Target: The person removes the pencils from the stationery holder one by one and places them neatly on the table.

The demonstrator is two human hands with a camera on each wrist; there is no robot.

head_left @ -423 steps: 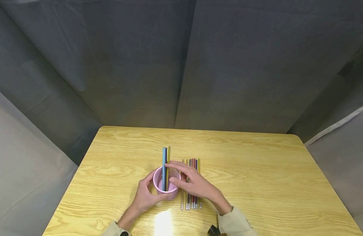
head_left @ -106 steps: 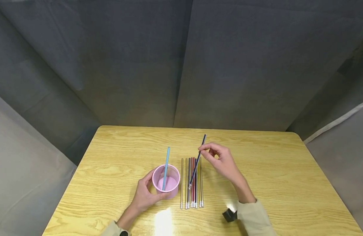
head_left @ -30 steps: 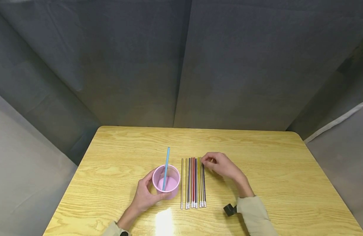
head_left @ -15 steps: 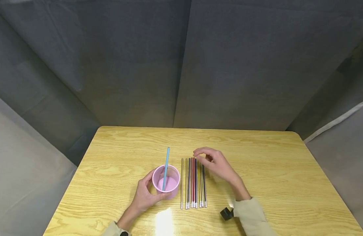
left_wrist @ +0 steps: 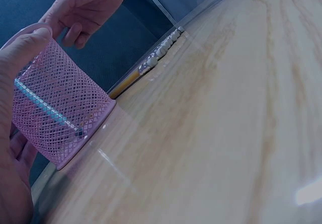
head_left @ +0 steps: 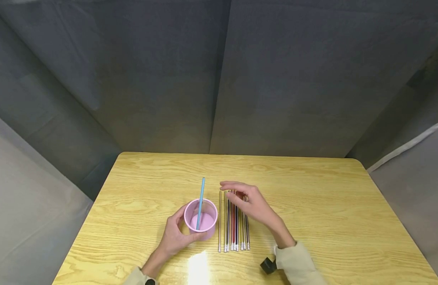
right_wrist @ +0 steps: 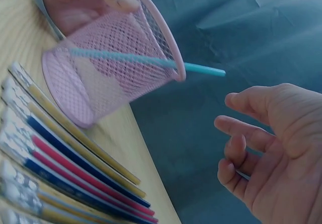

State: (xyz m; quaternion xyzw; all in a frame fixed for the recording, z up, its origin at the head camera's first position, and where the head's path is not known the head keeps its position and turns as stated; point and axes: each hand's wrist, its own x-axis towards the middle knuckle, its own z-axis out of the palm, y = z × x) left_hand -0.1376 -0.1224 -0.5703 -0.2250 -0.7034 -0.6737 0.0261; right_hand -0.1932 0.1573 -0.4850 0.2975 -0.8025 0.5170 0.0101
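My left hand (head_left: pixel 174 237) holds a pink mesh pencil cup (right_wrist: pixel 113 78), fingers wrapped round its side and thumb near the rim. One light blue pencil (head_left: pixel 202 192) leans inside, its upper part sticking out past the rim. To the cup's right, a row of pencils (head_left: pixel 236 231) in yellow, dark blue and red lies side by side, eraser ends toward me. Above their far ends hovers my right hand (head_left: pixel 256 206), thumb and forefinger apart and nothing between them. In the right wrist view, its fingers are loosely bent, close to the blue pencil's tip.
The wood-grain table (head_left: pixel 329 206) reaches back to a dark grey curtain (head_left: pixel 169 79). Lighter cloth panels (head_left: pixel 26 206) hang at the sides. A small black block (head_left: pixel 268 265) sticks out by the right cuff.
Earlier the cup also held dark and yellow pencils; now only the blue one stands in it. My right hand laid a dark pencil at the row's right end, let go, and moved left.
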